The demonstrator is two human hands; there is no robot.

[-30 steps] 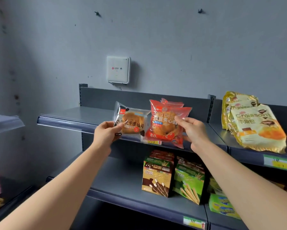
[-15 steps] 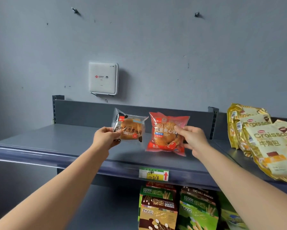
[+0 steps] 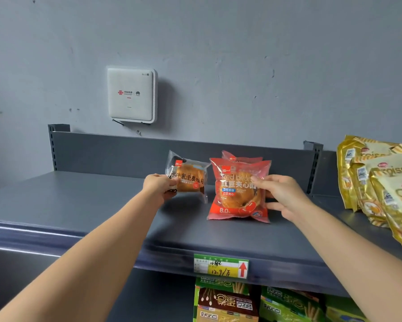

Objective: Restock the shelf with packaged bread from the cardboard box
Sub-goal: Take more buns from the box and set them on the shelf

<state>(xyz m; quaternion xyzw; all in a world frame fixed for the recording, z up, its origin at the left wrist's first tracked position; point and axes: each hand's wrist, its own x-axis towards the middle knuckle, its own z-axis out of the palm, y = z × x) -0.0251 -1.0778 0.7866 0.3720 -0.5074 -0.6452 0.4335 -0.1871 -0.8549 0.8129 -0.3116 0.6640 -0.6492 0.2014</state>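
Note:
My left hand (image 3: 159,187) pinches the left edge of a clear toast bread pack (image 3: 188,178), holding it upright just above the grey top shelf (image 3: 79,203). To its right, my right hand (image 3: 280,195) grips the right side of a red bean bread pack (image 3: 236,194), whose lower edge rests on the shelf. A second red pack (image 3: 240,158) peeks out behind it. The cardboard box is out of view.
Gold croissant bags (image 3: 378,182) stand at the right end of the shelf, past an upright post (image 3: 312,168). A white router box (image 3: 131,95) hangs on the wall. A green and yellow price tag (image 3: 220,266) marks the shelf edge. Biscuit-stick boxes (image 3: 225,300) fill the shelf below.
Both hands have carried their packs further in over the top shelf. The red pack now touches the shelf surface. The view has closed in on the shelf.

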